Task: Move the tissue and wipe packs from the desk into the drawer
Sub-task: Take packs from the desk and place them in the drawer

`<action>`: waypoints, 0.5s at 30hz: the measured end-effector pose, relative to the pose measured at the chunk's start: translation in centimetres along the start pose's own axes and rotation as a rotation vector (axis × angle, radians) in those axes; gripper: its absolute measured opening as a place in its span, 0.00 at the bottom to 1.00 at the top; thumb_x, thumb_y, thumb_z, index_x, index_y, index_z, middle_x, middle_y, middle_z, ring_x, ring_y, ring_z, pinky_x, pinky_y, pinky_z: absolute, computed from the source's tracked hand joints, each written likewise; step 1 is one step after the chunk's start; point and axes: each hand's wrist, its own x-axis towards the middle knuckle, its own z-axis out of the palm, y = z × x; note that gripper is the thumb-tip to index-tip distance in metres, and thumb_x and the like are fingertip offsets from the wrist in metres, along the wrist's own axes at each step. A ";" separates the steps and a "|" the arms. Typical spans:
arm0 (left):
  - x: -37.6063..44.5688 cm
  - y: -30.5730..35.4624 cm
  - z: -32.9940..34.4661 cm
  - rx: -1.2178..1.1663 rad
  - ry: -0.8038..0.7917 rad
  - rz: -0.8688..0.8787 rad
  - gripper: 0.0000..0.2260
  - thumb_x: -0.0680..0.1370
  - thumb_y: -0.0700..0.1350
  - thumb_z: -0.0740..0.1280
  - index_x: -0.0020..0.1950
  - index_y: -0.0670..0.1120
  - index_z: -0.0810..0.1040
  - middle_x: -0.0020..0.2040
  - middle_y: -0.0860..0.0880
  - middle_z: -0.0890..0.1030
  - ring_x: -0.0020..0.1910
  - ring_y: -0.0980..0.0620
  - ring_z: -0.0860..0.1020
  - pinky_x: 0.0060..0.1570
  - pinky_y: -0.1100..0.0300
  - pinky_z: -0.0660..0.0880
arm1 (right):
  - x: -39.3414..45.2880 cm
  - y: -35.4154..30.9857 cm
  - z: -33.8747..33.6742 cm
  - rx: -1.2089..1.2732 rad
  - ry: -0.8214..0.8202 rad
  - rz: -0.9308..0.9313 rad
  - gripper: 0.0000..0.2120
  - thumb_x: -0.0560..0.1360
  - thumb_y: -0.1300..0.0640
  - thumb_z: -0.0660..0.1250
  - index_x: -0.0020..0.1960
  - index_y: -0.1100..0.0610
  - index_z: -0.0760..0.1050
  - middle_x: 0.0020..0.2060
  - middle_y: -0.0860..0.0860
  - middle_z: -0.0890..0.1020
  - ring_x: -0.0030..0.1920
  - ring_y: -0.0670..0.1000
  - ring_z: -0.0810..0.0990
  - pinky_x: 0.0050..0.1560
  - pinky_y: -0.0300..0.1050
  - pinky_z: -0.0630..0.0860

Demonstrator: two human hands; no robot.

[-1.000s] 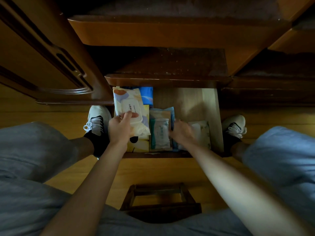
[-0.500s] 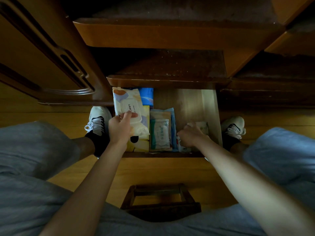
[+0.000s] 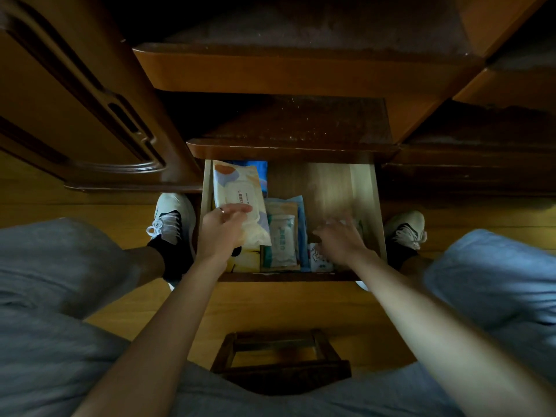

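The open wooden drawer [image 3: 379, 206] lies below me, under the desk. My left hand [image 3: 221, 233] grips the near end of a large cream wipe pack [image 3: 237, 188] lying along the drawer's left side, thumb on top. A blue pack [image 3: 257, 171] and a yellow pack [image 3: 246, 261] show beneath it. A green-and-white wipe pack [image 3: 282, 239] lies in the middle on a blue-edged pack. My right hand [image 3: 340, 239] is blurred, fingers spread, over a small white pack [image 3: 320, 260] at the drawer's near right. That pack is partly hidden.
A dark wooden stool [image 3: 282, 359] stands between my knees. My white shoes [image 3: 171, 218] [image 3: 406, 227] flank the drawer. An open cabinet door [image 3: 90, 115] hangs at the left. The desk edge [image 3: 285, 73] overhangs the drawer's back. The drawer's far right floor shows bare wood.
My right hand slid right across the drawer and spread its fingers over the small white pack. My left hand stayed on the large wipe pack, which has barely moved.
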 end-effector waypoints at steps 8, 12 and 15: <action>-2.2 0.5 1.0 0.046 -0.453 0.092 0.21 0.76 0.37 0.70 0.58 0.62 0.74 0.62 0.55 0.76 0.56 0.52 0.78 0.35 0.65 0.79 | 0.2 -3.3 -5.7 1.387 -0.101 0.051 0.17 0.73 0.33 0.71 0.57 0.39 0.78 0.48 0.32 0.85 0.47 0.34 0.83 0.45 0.37 0.76; -1.9 0.0 0.9 0.287 -0.266 0.301 0.24 0.79 0.38 0.68 0.69 0.59 0.70 0.61 0.57 0.75 0.54 0.57 0.78 0.42 0.66 0.76 | 0.7 -1.8 -5.4 1.519 0.077 0.225 0.10 0.77 0.45 0.71 0.57 0.44 0.76 0.50 0.45 0.86 0.50 0.47 0.86 0.43 0.42 0.81; -0.9 -0.6 0.9 0.672 -0.034 0.453 0.17 0.79 0.42 0.67 0.67 0.54 0.74 0.60 0.53 0.78 0.51 0.54 0.78 0.40 0.63 0.75 | 0.1 0.8 -4.5 1.500 0.225 0.409 0.09 0.80 0.50 0.69 0.59 0.50 0.76 0.51 0.49 0.84 0.51 0.50 0.85 0.39 0.41 0.80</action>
